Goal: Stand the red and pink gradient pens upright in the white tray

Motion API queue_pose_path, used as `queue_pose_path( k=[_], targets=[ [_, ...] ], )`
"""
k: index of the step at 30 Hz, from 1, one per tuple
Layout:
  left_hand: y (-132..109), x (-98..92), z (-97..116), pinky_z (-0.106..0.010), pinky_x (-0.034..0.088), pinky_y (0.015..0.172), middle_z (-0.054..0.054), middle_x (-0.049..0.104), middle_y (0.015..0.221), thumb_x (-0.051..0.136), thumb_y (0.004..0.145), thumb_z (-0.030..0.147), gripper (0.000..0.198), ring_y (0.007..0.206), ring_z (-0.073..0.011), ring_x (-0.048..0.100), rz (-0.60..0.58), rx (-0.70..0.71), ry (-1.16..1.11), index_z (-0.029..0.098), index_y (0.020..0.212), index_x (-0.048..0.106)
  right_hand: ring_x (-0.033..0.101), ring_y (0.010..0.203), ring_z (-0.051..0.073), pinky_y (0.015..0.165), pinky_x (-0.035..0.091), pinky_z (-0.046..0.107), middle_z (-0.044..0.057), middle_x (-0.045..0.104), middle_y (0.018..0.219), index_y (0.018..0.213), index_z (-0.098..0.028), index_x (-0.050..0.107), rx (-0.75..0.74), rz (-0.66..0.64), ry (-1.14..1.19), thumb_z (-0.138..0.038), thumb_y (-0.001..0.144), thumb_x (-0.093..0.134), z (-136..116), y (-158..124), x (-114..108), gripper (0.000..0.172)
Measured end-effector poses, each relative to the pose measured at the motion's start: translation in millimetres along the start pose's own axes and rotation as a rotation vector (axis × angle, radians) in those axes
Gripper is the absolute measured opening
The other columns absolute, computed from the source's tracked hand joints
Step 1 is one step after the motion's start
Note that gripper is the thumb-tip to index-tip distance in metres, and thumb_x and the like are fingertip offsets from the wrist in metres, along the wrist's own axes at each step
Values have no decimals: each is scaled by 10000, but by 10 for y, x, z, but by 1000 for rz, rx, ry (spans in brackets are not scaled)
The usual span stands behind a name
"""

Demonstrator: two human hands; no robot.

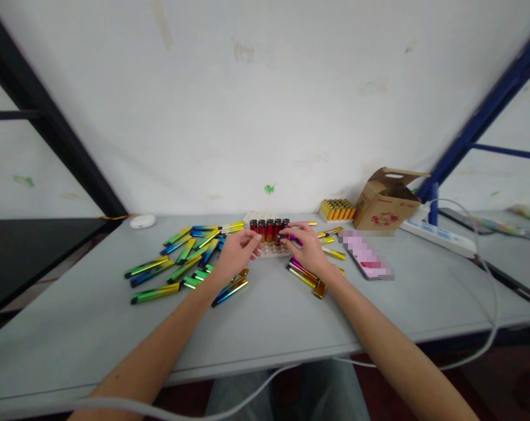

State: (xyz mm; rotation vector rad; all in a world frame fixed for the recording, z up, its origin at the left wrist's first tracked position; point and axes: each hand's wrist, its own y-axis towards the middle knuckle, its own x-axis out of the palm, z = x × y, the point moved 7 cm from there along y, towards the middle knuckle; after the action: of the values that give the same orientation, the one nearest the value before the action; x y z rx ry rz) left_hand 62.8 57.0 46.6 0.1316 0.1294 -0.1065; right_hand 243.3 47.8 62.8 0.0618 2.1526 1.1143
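Half-hidden gold tubes (302, 273), blurred phone screen (365, 254)
The right hand (306, 245) covers part of the tubes — the print (385, 218) on the box (365, 209) (far right) is too small to read — and both forearms (177, 333) run off the picture's near edge.

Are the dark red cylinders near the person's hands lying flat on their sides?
No, the dark red cylinders stand upright in a row, with the pale holed tray showing in front of and behind them.
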Motion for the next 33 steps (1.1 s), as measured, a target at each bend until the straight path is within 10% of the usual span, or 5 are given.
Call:
queue_pose_path(
  k=[33],
  targets=[
    [-43,109,-13,-237,455,504,-5,648,653,691,682,564,421,526,-117,584,-56,-46,-76,176,763,549,566,1088,230,984,441,433,79,637,1131,1019,-276,746,59,68,-17,-267,893,608,3,71,63,187]
  ],
)
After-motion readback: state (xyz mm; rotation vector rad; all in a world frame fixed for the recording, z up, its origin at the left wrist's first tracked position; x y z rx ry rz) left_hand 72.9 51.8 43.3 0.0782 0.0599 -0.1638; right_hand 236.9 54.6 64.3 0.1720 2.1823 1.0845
